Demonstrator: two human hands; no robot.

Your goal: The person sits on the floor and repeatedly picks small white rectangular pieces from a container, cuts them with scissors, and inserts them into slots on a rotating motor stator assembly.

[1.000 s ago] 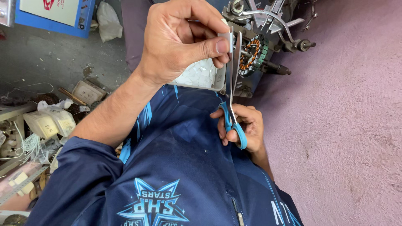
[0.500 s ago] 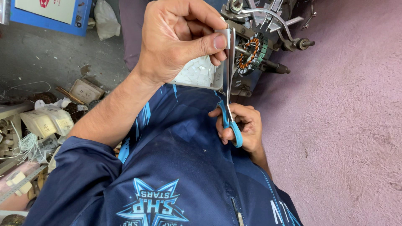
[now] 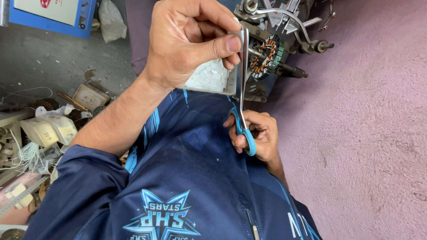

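Your view looks down over your own dark blue jersey (image 3: 178,178), which fills the lower middle of the frame, with a mauve floor (image 3: 364,133) to its right and a grey floor (image 3: 44,58) strewn with cartons and wire to its left. Beyond your lap stands a metal winding machine (image 3: 284,26) carrying a stator with copper coils (image 3: 265,53), close behind the raised scissors. A shallow tray of small white pieces (image 3: 209,78) sits between the machine and your jersey, partly hidden by your left hand. Your left hand (image 3: 187,40) is raised high, fingers curled and thumb pressed against the forefinger in a narrow pinch right beside the scissor blades; what it pinches is too small to tell. Your right hand (image 3: 258,135) rests low against the jersey, fingers closed through the blue handles of the scissors (image 3: 242,89). The scissors stand nearly upright, handles down at your right hand, blades pointing up to meet the thumb of your left hand, blades close together.
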